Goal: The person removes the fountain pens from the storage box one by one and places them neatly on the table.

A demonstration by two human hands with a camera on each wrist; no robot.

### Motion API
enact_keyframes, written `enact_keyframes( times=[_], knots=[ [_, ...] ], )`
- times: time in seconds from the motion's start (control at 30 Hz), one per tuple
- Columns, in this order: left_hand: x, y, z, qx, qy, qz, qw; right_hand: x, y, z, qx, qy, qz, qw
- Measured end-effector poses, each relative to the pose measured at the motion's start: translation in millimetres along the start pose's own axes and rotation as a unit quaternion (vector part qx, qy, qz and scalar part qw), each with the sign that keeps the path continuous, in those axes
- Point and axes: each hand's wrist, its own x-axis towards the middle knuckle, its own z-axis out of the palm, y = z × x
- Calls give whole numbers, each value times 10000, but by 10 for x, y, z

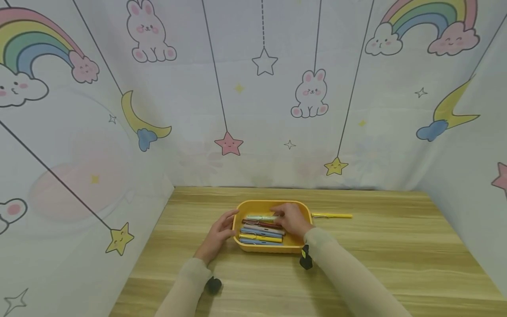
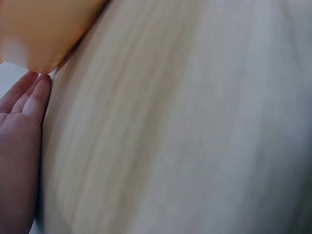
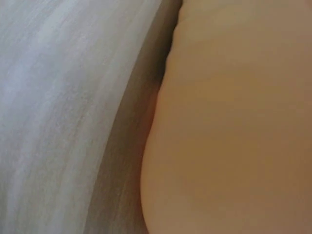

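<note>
"So, working from the left, what bothers you?"

"Left hand first. Its fingers are nearly straight against the left end of the orange tray, not wrapped round it. If that light contact slipped, I think the tray could skid across the surface."

"And the pens inside?"

"They lie close, side by side: the pale green pen at the back, the dark red pen next, others nearer the front. Nudging one could roll its neighbours askew."

"Is the right hand pinching the green one?"

"I can't tell. Its fingers bend down at that pen's right end, but the tips are hidden, and my right wrist view misses them. A loose pinch could drop it crooked."

"Farther right?"

"The outer yellow pen lies just beside the tray; a rightward shove might set it rolling."
</note>
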Motion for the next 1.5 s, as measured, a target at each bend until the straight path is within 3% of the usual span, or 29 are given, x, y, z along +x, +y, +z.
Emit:
enact_keyframes(
  times=[0.17, 0.53, 0.83, 1.5],
  knots=[
    [-6, 4, 4, -32, -35, -57, 10000, -24, -14, -34, 119, 207, 277, 9993],
    [16, -14, -3, 22, 26, -12, 10000, -63, -66, -132, 674, 296, 275, 9969],
    [16, -16, -3, -18, 46, 3, 10000, -96, -117, -149, 684, 504, 311, 9959],
    [14, -34, -23, -103, -46, 113, 9999, -197, -163, -260, 918, 929, 6, 9914]
  ],
)
